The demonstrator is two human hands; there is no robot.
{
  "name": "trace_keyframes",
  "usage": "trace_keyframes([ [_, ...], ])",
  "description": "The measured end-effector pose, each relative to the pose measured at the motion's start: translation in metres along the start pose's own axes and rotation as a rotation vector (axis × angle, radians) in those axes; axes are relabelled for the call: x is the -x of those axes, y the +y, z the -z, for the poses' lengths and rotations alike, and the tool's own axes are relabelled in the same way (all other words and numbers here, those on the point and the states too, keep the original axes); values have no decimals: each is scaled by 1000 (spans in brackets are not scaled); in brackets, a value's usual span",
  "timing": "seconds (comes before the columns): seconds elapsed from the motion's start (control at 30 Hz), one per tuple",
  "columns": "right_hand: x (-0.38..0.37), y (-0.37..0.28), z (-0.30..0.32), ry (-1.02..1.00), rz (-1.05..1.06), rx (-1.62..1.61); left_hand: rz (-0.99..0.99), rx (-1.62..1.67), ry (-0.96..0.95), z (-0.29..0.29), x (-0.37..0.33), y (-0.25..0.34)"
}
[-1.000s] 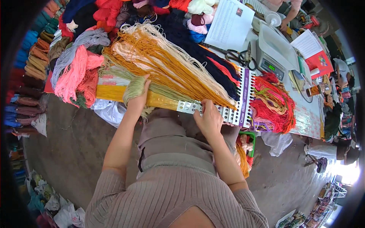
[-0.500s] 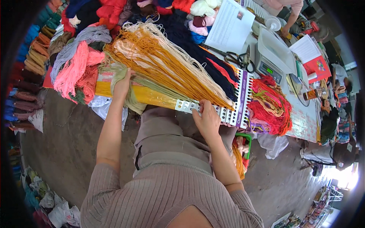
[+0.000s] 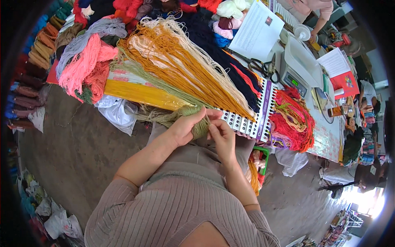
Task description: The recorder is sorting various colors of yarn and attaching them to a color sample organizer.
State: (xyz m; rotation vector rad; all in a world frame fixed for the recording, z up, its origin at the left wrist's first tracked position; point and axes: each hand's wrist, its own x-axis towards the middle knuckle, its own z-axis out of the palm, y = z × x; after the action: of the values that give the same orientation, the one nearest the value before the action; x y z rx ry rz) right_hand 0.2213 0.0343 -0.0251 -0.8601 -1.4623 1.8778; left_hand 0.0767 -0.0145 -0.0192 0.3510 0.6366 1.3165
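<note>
Grey-brown floor, bare, thin crack at left. Pale, shiny-topped counter across far side, running right. Coloured yarn stacks line left; plastic bags on floor, near left. Strong white light at right, glaring off floor. White rack near right.

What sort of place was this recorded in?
Probably a yarn workshop: mustard strands run to punched cards, coloured skeins lie heaped alongside, and a digital scale stands at the right.
</note>
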Motion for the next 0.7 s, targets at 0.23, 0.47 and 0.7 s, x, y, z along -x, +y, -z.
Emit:
trace_keyframes([
  [0.23, 2, -1, 3, -38, -34, -204, -75, 65, 34, 3, 2, 5],
  [0.47, 6, -1, 10, -29, -88, -282, -116, 13, 105, 4, 7, 12],
  [0.7, 9, -4, 9, 11, -97, -291, -198, 15, 286, -8, 6, 11],
])
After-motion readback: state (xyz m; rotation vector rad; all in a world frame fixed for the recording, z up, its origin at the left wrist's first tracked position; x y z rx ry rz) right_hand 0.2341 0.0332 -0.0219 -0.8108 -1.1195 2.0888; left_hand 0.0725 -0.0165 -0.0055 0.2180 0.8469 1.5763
